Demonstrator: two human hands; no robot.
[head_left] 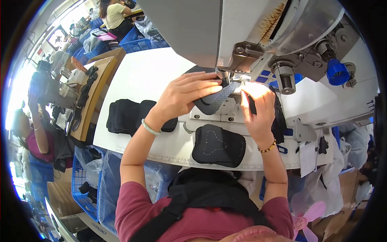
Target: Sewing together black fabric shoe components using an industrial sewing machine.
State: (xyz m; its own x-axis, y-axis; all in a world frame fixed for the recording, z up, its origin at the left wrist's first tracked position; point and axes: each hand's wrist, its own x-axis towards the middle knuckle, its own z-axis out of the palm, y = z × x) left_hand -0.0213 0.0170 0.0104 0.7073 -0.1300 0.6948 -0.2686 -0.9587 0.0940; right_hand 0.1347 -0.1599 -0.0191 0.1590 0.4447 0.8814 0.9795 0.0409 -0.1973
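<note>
A curved dark fabric piece with a grey textured band [219, 100] lies under the presser foot [224, 75] of a white sewing machine [185, 28]. My left hand [187, 93] is closed on its left side, fingers long and close together on top, the tips near the foot. To the right of the needle area, my right hand [260, 103] has thumb and forefinger pinched by the band's edge; glare hides what lies between them. Nearer to me rests a stack of black padded pieces [219, 146], the top one with a light stitched outline.
More black pieces [128, 117] lie on the white table [153, 66] at left. Hanging low at right are a blue knob [337, 72] and a metal cylinder [284, 76]. Blue crates [85, 183] and a pink fan [308, 222] flank me. Other people sit at far left and behind.
</note>
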